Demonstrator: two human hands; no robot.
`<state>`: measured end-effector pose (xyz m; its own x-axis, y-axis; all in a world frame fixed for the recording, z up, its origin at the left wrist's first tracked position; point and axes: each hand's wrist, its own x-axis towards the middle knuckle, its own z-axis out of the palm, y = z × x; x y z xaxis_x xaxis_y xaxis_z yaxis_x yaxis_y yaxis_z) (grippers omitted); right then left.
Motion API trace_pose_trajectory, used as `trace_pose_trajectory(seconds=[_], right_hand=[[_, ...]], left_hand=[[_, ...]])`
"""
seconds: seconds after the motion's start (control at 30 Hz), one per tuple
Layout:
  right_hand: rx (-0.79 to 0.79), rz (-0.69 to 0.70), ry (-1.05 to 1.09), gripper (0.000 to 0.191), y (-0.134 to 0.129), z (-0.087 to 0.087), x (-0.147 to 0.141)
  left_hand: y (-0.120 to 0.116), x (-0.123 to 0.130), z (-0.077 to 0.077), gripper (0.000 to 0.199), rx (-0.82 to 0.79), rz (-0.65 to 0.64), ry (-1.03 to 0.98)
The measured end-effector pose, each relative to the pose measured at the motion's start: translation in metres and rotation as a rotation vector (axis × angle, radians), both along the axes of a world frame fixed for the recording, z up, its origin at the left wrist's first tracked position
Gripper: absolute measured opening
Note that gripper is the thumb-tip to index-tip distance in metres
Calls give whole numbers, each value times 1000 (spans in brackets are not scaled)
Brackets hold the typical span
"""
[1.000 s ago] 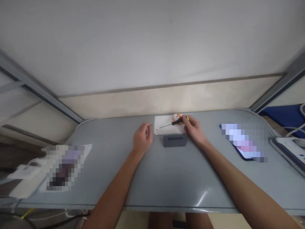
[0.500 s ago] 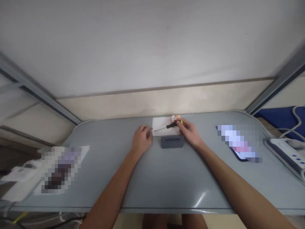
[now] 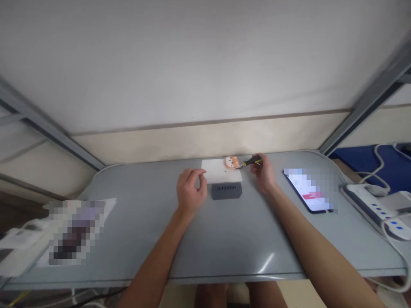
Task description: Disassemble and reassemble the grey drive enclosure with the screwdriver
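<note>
My right hand [image 3: 263,173] is closed around the dark handle of a screwdriver [image 3: 253,161], whose shaft points left toward a white sheet [image 3: 212,171]. On that sheet rest an orange-and-white animal-faced object [image 3: 231,162] and a tiny dark speck, too small to name. My left hand [image 3: 192,189] is at the sheet's left edge, thumb and index finger brought together in a pinch. Whatever may be between those fingertips is too small to make out. A dark grey box [image 3: 226,191] with a row of slots stands just in front of the sheet, between my hands.
A lit phone [image 3: 306,190] lies on the grey table [image 3: 224,244] to the right. Beyond it is a power strip [image 3: 375,209] with cables. Papers [image 3: 109,209] lie at the left edge, partly blurred out. A wall rises behind the table, with metal posts either side.
My right hand has moved right with the screwdriver, drawing its tip off the sheet's left part and uncovering the animal-faced object. My left hand has shifted little. The view has turned slightly right.
</note>
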<state>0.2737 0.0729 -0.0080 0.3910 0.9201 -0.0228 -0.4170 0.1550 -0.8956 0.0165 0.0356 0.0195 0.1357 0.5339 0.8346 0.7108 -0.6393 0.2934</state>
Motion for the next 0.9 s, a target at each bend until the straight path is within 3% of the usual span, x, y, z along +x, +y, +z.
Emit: trace_pose_trajectory(seconds=[0.13,0.27,0.5,0.9], right_hand=[[6,-94,29,29,4,1,16],[-12,-117,-27,31,7,-3,21],[-51,-98,-30,27,9,-7,16],[-85,-90,-16,21,9,-11,13]], left_hand=[[-5,33,19,17,9,-157,50],[-6,55,17,14,-3,-246,151],[-11,47,-6,15,-5,-321,331],[-5,41,-9,22,-70,-367,397]])
